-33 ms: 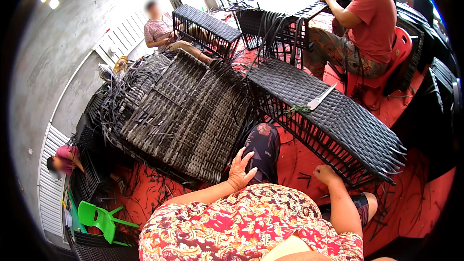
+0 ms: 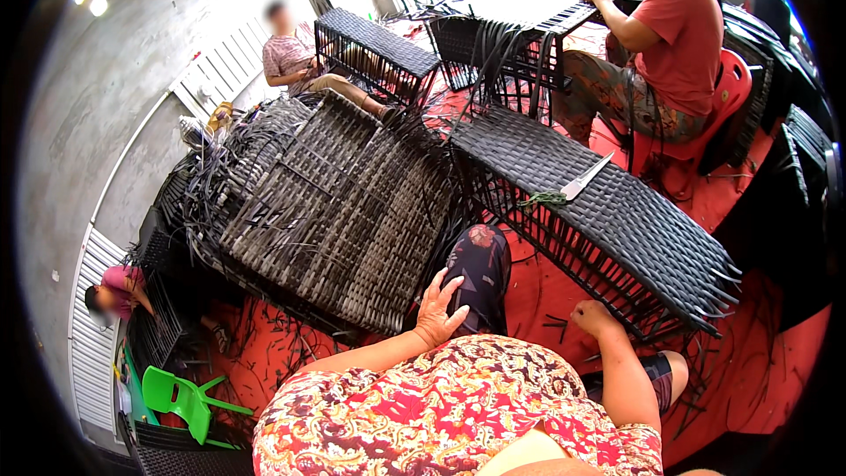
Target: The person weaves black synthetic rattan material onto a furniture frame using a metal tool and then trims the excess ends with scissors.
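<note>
My left hand (image 2: 438,310) rests with its fingers spread on my left thigh, over the dark patterned trouser leg (image 2: 480,275). Away to the right, my right hand (image 2: 596,318) hangs above the red floor near my right knee, fingers curled in; whether anything is inside is hidden. Ahead of it stands a long black woven frame (image 2: 634,219) with open bars below and loose strip ends at its near corner. On its top lies a pointed steel blade (image 2: 587,176) with a green-wrapped handle; scissors or knife, I cannot tell. A grey-brown woven panel (image 2: 344,211) leans beyond my left hand.
Loose black strips (image 2: 238,154) pile up behind the panel. Cut scraps litter the red floor covering (image 2: 529,286). One person (image 2: 683,44) works on a red chair at the far right; two others sit at the left. A green chair (image 2: 181,397) stands at the lower left.
</note>
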`<state>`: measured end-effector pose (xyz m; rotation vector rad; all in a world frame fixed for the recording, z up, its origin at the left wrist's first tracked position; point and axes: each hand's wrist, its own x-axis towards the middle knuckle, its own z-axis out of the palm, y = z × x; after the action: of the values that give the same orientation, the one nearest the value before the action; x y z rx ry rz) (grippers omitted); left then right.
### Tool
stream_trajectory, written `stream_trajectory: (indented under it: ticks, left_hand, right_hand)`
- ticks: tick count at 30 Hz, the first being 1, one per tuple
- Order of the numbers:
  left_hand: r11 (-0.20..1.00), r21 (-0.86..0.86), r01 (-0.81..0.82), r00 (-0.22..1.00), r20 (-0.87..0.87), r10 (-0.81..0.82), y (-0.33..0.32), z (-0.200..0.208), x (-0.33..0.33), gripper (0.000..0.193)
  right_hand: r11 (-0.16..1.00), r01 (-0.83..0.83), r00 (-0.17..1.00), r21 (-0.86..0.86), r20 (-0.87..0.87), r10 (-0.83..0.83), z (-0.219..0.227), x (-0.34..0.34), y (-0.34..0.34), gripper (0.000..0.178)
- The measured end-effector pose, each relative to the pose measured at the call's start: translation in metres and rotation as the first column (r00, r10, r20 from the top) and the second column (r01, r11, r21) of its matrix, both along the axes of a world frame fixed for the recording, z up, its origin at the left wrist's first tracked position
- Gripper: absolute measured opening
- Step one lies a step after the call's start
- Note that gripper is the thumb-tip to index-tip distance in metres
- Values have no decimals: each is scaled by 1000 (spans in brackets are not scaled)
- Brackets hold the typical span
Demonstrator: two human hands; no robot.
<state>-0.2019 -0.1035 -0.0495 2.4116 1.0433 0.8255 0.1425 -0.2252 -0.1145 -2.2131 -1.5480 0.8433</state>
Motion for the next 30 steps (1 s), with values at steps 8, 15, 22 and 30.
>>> stream_trajectory:
  ticks: [8, 15, 22, 30]
  left_hand:
    - [1000, 6, 1, 1000, 15, -2, 1, -1, 1, 61]
    - [1000, 12, 0, 1000, -1, 1, 0, 1, 1, 61]
    - [1000, 9, 2, 1000, -3, -2, 1, 3, 1, 60]
    - [1000, 8, 4, 1000, -2, -4, 0, 4, 1, 60]
  right_hand:
    - [999, 11, 1000, -34, 27, -10, 0, 0, 0, 25]
    - [1000, 6, 1000, -15, 25, -6, -3, 1, 0, 25]
    - [1000, -14, 999, 4, 47, 14, -5, 1, 0, 26]
    - [999, 3, 999, -35, 39, -2, 2, -1, 0, 27]
